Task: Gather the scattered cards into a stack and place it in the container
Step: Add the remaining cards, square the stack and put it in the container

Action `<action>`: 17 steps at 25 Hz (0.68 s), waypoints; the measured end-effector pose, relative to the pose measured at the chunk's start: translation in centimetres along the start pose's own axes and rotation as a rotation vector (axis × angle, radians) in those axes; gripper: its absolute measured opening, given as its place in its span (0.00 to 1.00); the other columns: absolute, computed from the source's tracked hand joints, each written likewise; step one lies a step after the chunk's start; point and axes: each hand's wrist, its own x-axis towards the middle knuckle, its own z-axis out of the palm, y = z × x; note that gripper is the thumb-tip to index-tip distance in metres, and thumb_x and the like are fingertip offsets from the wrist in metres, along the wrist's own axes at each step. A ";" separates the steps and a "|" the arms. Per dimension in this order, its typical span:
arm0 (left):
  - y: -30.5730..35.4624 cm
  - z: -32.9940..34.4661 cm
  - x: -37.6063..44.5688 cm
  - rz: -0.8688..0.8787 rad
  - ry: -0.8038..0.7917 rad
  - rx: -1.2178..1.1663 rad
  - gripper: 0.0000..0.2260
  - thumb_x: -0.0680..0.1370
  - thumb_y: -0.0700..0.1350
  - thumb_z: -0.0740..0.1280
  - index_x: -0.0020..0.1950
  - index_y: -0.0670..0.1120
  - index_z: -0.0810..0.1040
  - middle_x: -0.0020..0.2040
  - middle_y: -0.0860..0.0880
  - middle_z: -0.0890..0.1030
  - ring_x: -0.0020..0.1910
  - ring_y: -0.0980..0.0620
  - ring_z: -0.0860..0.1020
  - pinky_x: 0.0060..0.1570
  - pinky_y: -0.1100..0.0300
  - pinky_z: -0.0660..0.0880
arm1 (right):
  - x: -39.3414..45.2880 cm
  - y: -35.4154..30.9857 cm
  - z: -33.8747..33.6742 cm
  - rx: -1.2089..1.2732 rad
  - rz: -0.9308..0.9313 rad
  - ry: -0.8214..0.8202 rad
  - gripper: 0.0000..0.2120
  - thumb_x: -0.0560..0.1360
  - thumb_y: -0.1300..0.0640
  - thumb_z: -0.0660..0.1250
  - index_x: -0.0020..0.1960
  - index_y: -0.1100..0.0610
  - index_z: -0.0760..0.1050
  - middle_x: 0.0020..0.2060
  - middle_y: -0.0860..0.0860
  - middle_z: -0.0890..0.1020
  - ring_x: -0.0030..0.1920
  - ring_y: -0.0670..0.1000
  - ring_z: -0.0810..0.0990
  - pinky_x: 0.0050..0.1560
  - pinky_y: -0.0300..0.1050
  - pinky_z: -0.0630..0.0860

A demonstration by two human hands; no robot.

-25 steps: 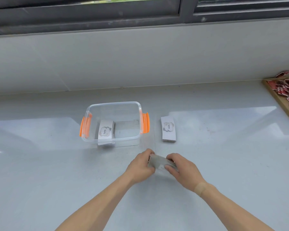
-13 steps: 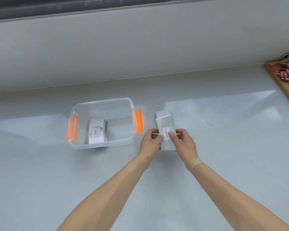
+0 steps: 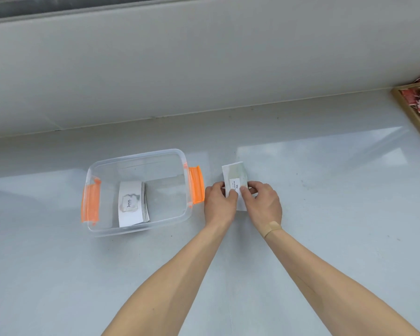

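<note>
Pinching the card stack [image 3: 235, 181] between your left hand [image 3: 220, 202] and right hand [image 3: 264, 202], beware loose cards fanning out before the container [image 3: 141, 229] at nine o'clock.

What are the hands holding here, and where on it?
Both hands, left and right, pinch the card stack on the table at its near half, fingers on its long edges.

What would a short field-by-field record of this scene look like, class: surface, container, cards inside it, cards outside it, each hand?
surface: pale glossy counter
container: clear tub, orange latches, no lid on it
cards inside: stack lying flat, top card reads "love"
cards outside: second stack on the counter, right of the tub
left hand: fingers on the second stack
right hand: fingers on the second stack, plaster at the wrist
</note>
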 end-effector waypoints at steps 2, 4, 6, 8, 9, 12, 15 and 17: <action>-0.2 0.0 0.3 -0.020 -0.018 0.035 0.12 0.76 0.47 0.65 0.58 0.45 0.77 0.54 0.47 0.79 0.47 0.51 0.79 0.47 0.58 0.75 | 0.2 0.4 0.2 -0.002 0.009 0.006 0.13 0.75 0.47 0.65 0.57 0.51 0.76 0.50 0.50 0.78 0.50 0.53 0.77 0.42 0.47 0.74; -0.2 -0.1 0.4 -0.038 -0.029 0.056 0.11 0.76 0.48 0.65 0.56 0.45 0.78 0.52 0.48 0.80 0.47 0.50 0.79 0.44 0.58 0.74 | 0.4 0.7 0.2 0.042 0.065 -0.024 0.19 0.74 0.46 0.66 0.63 0.50 0.72 0.54 0.50 0.76 0.52 0.52 0.76 0.45 0.46 0.72; 0.0 0.0 0.4 -0.033 -0.026 0.075 0.09 0.76 0.48 0.65 0.53 0.45 0.78 0.47 0.49 0.81 0.44 0.49 0.79 0.37 0.59 0.72 | 0.7 0.7 0.3 0.048 0.114 -0.076 0.24 0.74 0.45 0.67 0.66 0.52 0.69 0.58 0.51 0.75 0.53 0.52 0.76 0.46 0.46 0.70; 0.3 0.1 0.3 -0.037 -0.022 0.099 0.08 0.77 0.47 0.64 0.50 0.44 0.79 0.42 0.49 0.82 0.42 0.46 0.79 0.31 0.61 0.69 | 1.3 0.4 0.3 -0.009 0.137 -0.153 0.30 0.73 0.45 0.68 0.70 0.54 0.64 0.58 0.51 0.77 0.54 0.53 0.77 0.47 0.47 0.71; 0.5 0.3 0.4 -0.048 -0.022 0.114 0.08 0.77 0.47 0.64 0.49 0.43 0.79 0.42 0.47 0.82 0.42 0.44 0.80 0.29 0.61 0.68 | 1.8 0.1 0.2 -0.022 0.162 -0.192 0.32 0.72 0.47 0.69 0.72 0.55 0.63 0.57 0.52 0.78 0.55 0.55 0.77 0.48 0.47 0.72; 0.9 0.3 0.6 -0.108 -0.043 0.117 0.10 0.78 0.46 0.64 0.49 0.40 0.80 0.47 0.41 0.84 0.48 0.41 0.81 0.29 0.59 0.65 | 2.9 -0.5 -0.2 0.049 0.269 -0.252 0.36 0.68 0.49 0.73 0.71 0.58 0.63 0.57 0.54 0.78 0.56 0.56 0.77 0.51 0.48 0.75; 0.8 0.0 0.6 -0.209 -0.074 0.027 0.11 0.78 0.46 0.64 0.55 0.42 0.80 0.52 0.43 0.83 0.52 0.42 0.80 0.38 0.59 0.70 | 2.9 -0.7 -0.2 0.099 0.293 -0.299 0.29 0.67 0.51 0.75 0.63 0.59 0.71 0.55 0.54 0.79 0.53 0.56 0.79 0.52 0.51 0.77; 0.4 -0.3 0.5 -0.253 -0.090 -0.053 0.10 0.77 0.45 0.64 0.56 0.43 0.80 0.53 0.44 0.83 0.53 0.44 0.80 0.43 0.59 0.71 | 2.4 -0.6 0.0 0.165 0.275 -0.319 0.14 0.67 0.53 0.76 0.50 0.56 0.79 0.49 0.56 0.84 0.49 0.57 0.82 0.52 0.55 0.80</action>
